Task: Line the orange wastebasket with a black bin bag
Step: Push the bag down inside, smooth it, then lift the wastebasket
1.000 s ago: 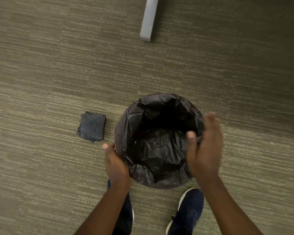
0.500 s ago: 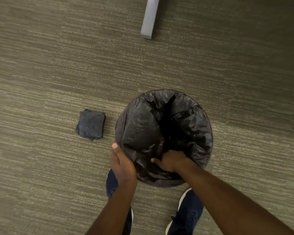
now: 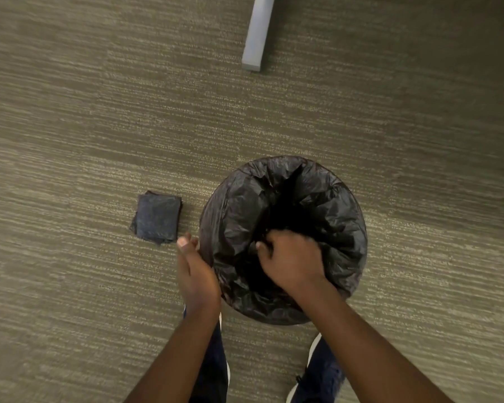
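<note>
A black bin bag (image 3: 326, 205) covers the round wastebasket standing on the carpet just ahead of my feet; its plastic is folded over the whole rim, so no orange shows. My right hand (image 3: 293, 258) is inside the mouth of the bag, fingers curled down into the crumpled plastic. My left hand (image 3: 194, 271) rests against the outside of the left rim, fingers extended along the folded-over plastic. The bottom of the basket is hidden.
A folded stack of black bin bags (image 3: 157, 218) lies on the carpet just left of the basket. A grey furniture leg (image 3: 256, 36) stands further ahead. My two dark blue shoes (image 3: 317, 373) are right behind the basket.
My right hand went from open above the right rim down into the bag, then pushed deeper toward the middle. The bag's inside has bunched up around it. My left hand stayed at the left rim.
</note>
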